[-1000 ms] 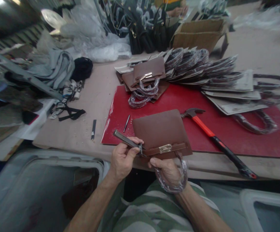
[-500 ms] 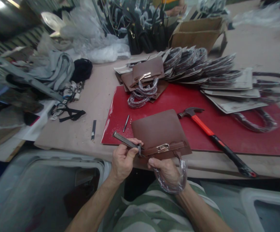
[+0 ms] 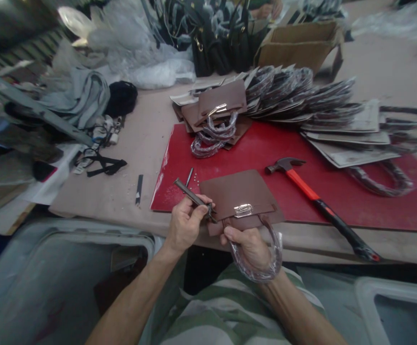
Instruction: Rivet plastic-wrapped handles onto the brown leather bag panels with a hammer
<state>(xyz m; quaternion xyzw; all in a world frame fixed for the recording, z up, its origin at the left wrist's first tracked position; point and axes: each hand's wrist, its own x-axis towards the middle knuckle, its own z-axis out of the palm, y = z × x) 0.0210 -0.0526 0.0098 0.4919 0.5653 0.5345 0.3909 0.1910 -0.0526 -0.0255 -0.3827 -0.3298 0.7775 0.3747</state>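
Note:
My left hand (image 3: 187,224) is closed around a dark metal bar tool (image 3: 188,190); its narrow far end, partly hidden by my fingers, is at the left edge of a brown handbag panel (image 3: 235,191). My right hand (image 3: 249,245) grips the near edge of this panel, thumb on top, inside the loop of its plastic-wrapped handle (image 3: 276,258). A shiny metal clasp (image 3: 243,210) sits on the strap across the panel. To the right, a claw hammer (image 3: 298,184) with an orange and black handle lies on the red mat (image 3: 366,211). A thin metal rod (image 3: 190,176) lies behind the bar tool.
Brown panels with wrapped handles (image 3: 223,98) are piled at the mat's back, beside a long fanned stack of panels (image 3: 352,139). Behind stand a cardboard box (image 3: 298,45) and black bags (image 3: 215,55). Grey bins (image 3: 68,230) flank me below the table. Another person's hands (image 3: 269,10) show far back.
The panel's far edge has dipped toward me and the clasp now catches more light. My left hand and the bar tool have shifted slightly right, and the tool's angle is steeper.

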